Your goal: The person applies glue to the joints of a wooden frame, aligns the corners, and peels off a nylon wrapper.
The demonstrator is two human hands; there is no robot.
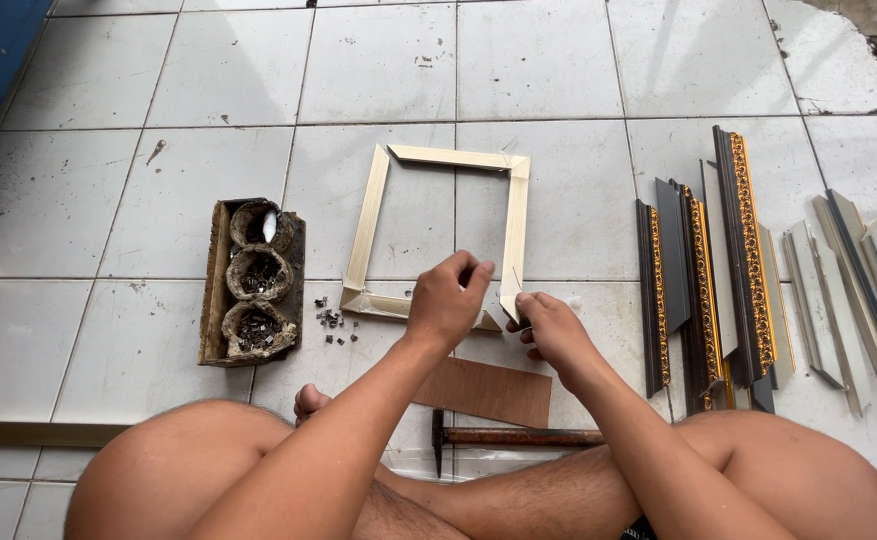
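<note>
Pale gold picture frame (437,232) lies flat on the white tiled floor (559,60), in front of the seated person's crossed legs. Four mitred moulding strips; the near right corner looks not fully closed, the right strip's end standing a little apart from the near strip.

Handling, judged: thin moulding, light, stiff along each strip but weak at the mitres; loose joints would shift under a sideways push. Best held on the strips close to the corner, pressed down against the floor, not lifted by one side.

Left hand (446,300): over the frame's near edge, wrist bent down, fingers curled with thumb and forefinger pinched close; whether something small sits between them I cannot tell.

Right hand (551,325): at the frame's near right corner, fingers closed around the end of the right strip, forearm coming in low from the right knee.

Left of the frame: wooden holder (251,282) with three round cups of small dark metal pieces, a few pieces scattered (333,322) between it and the frame. Nearer than the frame: brown board (494,392), then a rusty hammer (514,437). Right of the frame: dark and gold moulding offcuts (704,270), then pale ones (854,290).
</note>
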